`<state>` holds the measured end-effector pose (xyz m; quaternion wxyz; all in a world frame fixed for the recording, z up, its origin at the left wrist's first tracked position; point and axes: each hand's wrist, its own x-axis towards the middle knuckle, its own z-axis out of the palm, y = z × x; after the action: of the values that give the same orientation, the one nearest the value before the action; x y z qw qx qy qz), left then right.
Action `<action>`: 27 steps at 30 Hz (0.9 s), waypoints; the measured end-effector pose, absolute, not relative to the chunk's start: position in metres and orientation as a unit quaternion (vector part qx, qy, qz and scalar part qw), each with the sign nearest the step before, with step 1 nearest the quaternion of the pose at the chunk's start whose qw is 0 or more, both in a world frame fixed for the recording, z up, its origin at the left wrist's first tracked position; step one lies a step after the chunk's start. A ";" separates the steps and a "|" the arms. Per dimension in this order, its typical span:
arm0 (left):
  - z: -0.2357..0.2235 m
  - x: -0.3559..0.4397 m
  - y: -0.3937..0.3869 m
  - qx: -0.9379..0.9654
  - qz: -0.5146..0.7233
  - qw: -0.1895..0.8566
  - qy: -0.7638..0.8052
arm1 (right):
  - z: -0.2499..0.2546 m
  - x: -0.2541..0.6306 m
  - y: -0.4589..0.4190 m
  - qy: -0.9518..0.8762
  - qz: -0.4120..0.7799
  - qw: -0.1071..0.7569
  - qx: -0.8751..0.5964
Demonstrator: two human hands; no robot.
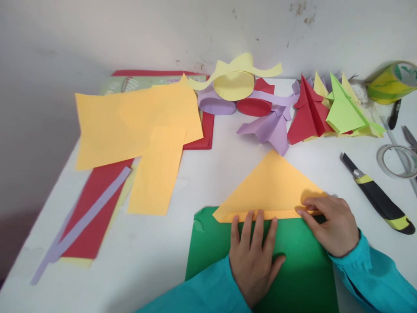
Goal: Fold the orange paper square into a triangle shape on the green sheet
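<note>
An orange sheet of paper, folded into a triangle, lies with its point away from me and a narrow folded strip along its near edge. My left hand rests flat with fingers spread, the fingertips on that strip. At the right end of the strip, my right hand pinches the paper between thumb and forefinger. Beneath the sheet's near edge and my left hand is a green board or sheet.
Orange sheets and red paper with purple strips lie left. Folded paper planes and paper rings stand along the wall. A utility knife, blade out, and a tape roll are right.
</note>
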<state>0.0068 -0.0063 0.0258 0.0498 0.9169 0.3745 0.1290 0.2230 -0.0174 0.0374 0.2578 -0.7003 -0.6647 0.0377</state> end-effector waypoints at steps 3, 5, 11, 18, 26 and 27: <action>0.028 0.008 -0.006 0.914 0.133 0.042 0.381 | 0.038 0.223 -0.017 -0.667 0.042 0.254 -0.699; 0.031 0.009 -0.004 0.914 0.127 0.042 0.383 | 0.039 0.222 -0.017 -0.670 0.043 0.249 -0.698; 0.034 0.007 0.006 0.924 0.130 0.043 0.356 | 0.041 0.219 -0.018 -0.682 0.049 0.227 -0.694; 0.034 0.005 0.013 0.927 0.147 0.042 0.343 | 0.039 0.219 -0.015 -0.686 0.053 0.231 -0.688; 0.036 0.006 0.014 0.929 0.144 0.027 0.340 | 0.042 0.218 -0.014 -0.681 0.063 0.202 -0.701; 0.036 0.006 0.014 0.930 0.142 0.023 0.338 | 0.042 0.218 -0.014 -0.680 0.065 0.200 -0.702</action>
<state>0.0062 0.0141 0.0365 0.0229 0.9299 0.3382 0.1424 0.2180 -0.0137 0.0418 0.2004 -0.7024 -0.6799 0.0649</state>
